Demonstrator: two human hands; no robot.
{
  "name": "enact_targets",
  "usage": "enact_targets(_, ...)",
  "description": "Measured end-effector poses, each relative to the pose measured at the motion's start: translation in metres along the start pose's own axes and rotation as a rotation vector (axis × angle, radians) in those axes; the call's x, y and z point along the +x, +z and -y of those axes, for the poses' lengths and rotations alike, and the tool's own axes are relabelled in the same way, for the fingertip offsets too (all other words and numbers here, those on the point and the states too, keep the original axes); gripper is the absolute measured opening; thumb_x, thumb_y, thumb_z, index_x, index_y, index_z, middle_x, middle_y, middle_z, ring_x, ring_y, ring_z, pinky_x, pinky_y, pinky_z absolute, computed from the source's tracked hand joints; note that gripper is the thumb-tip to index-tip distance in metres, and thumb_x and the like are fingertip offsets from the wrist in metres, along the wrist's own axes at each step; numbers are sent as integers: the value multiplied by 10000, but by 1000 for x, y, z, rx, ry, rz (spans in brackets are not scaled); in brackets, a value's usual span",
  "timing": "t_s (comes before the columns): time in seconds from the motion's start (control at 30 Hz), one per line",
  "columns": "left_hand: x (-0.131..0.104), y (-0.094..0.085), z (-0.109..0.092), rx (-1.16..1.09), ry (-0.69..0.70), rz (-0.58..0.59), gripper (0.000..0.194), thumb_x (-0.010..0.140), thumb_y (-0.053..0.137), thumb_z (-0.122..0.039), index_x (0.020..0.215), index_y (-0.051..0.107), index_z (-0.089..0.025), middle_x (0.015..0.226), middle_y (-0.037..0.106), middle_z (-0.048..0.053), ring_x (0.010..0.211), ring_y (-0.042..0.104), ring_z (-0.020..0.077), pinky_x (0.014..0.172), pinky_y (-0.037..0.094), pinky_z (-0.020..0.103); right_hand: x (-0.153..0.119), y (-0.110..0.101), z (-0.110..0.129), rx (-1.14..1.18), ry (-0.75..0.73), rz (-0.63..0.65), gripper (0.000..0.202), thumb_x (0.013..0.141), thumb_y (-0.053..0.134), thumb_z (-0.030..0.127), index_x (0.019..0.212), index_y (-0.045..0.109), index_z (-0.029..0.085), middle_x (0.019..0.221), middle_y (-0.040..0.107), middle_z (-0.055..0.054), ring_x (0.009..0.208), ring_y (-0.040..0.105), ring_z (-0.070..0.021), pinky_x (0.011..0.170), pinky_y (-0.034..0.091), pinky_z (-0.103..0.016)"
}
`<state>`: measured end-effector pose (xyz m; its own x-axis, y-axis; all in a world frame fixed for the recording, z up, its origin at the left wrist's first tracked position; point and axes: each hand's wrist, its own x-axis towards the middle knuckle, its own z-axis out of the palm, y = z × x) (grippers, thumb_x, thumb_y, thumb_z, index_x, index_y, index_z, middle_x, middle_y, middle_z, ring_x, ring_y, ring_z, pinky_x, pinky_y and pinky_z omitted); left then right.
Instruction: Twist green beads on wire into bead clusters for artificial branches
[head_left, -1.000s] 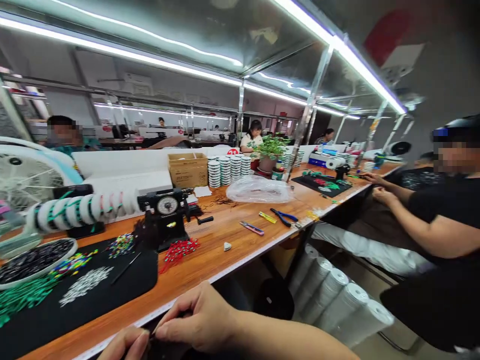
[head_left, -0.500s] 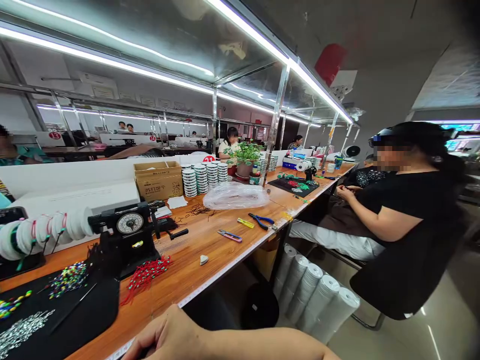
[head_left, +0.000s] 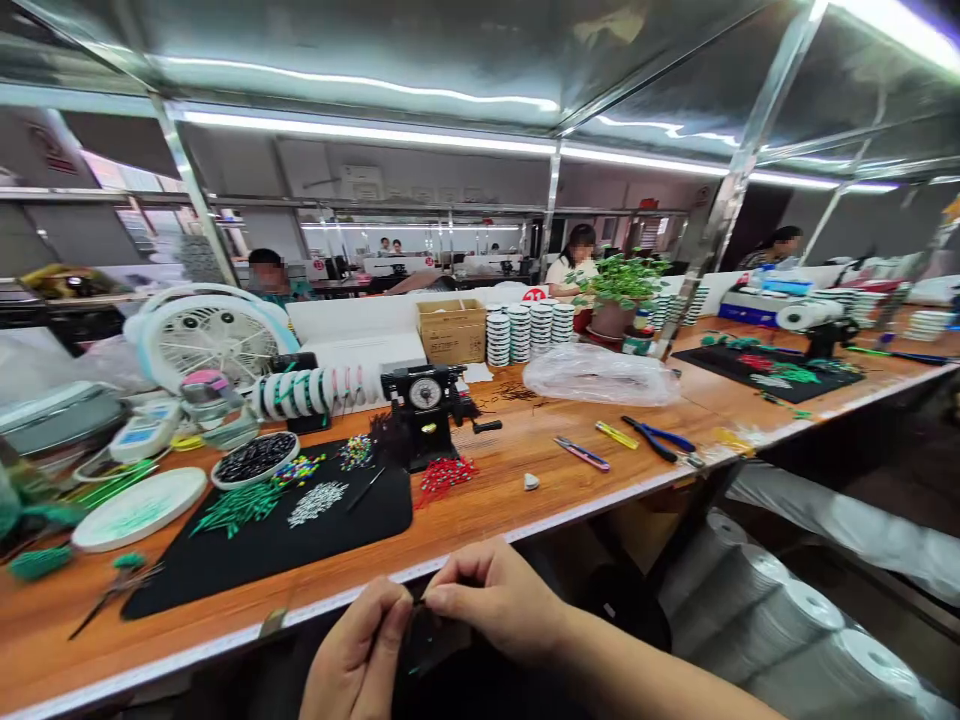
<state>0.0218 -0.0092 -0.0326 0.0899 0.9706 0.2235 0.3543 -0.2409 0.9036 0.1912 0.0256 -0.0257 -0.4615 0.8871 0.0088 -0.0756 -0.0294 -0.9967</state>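
Observation:
My left hand and my right hand meet just below the front edge of the wooden table. Both are closed in a pinch, thumbs against fingers, close together. Whatever lies between the fingertips is dark and too small to name. Beyond the hands, a black mat carries green cord pieces, silver-white small parts, coloured beads and a thin pointed tool. A pile of red cord pieces lies beside a black crank machine with a dial.
Snips, a yellow cutter and blue-handled pliers lie to the right. A plastic bag, spool stacks and a cardboard box stand behind. A fan is at left. Wrapped rolls stand below the table at right.
The view has swung left, bringing the fan and the whole mat into sight. Both hands now show together, where only one hand and forearm showed at the lower edge before.

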Motion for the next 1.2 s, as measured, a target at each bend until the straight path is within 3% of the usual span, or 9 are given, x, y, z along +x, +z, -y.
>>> enact_targets(0.47,-3,2,-2,41,61,19,225,854,477,-326,667,529,-213,629,480,-10,580,434,144,559,369,218,-1,1,0,-63,-60,3,277,734,657,364,747,727,97,607,615,-29,563,494,-105,559,384,-231)
enact_targets(0.67,-3,0,3,32,44,7,205,858,472,-301,680,525,-216,622,458,-15,570,419,143,548,362,217,-4,-1,6,-36,-13,83,337,755,633,431,754,704,102,635,622,-29,583,523,-114,591,409,-245)
enact_targets(0.93,-4,3,4,58,125,12,179,853,476,-255,690,540,-218,638,470,-11,577,427,143,563,365,220,-3,-3,-1,-57,-45,22,265,727,664,356,756,732,102,591,608,-18,554,486,-102,563,383,-233)
enact_targets(1.2,-5,1,8,84,159,-11,155,877,447,-223,754,540,-232,678,491,-13,615,454,144,600,378,222,-3,-1,5,-78,-33,30,294,760,633,388,711,683,103,639,629,-37,596,533,-123,591,402,-250)
